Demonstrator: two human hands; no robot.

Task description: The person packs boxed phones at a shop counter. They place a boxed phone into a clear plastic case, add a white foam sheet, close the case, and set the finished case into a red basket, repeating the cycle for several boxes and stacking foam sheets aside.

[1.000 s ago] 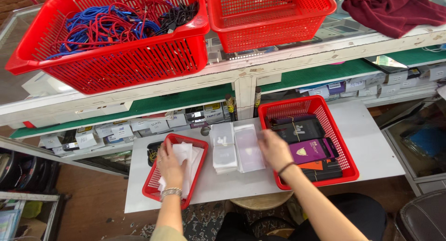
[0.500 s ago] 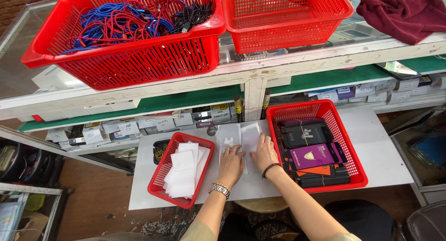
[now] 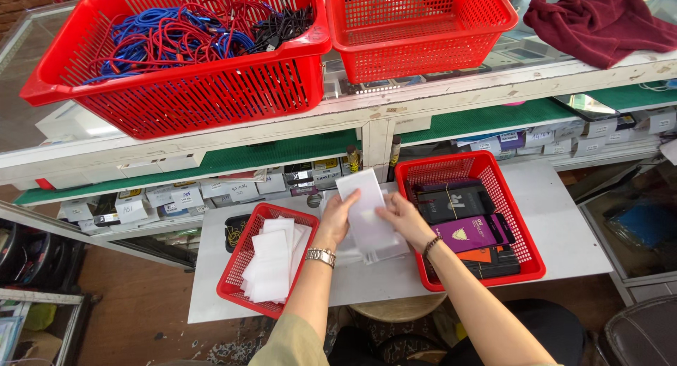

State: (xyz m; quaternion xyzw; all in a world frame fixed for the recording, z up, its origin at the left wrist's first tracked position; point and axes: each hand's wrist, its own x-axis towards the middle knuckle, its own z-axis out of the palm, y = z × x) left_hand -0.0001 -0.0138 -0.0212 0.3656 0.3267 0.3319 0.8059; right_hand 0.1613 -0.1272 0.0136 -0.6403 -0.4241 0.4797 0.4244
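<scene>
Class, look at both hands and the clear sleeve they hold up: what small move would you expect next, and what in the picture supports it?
Probably the right hand goes to the boxes in the right-hand red tray. Both hands hold one clear sleeve lifted off the pile of sleeves, the left hand gripping its edge, and nothing shows inside it. White sheets lie in the left tray.

Sleeves (image 3: 271, 264) in left tray (image 3: 233, 281); boxes (image 3: 469, 232) right.

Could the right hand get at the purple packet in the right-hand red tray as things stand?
Probably yes. The purple packet lies on top in the open red tray, uncovered, just beside the right hand. That hand is on the clear sleeve, so it would have to let go first.
</scene>
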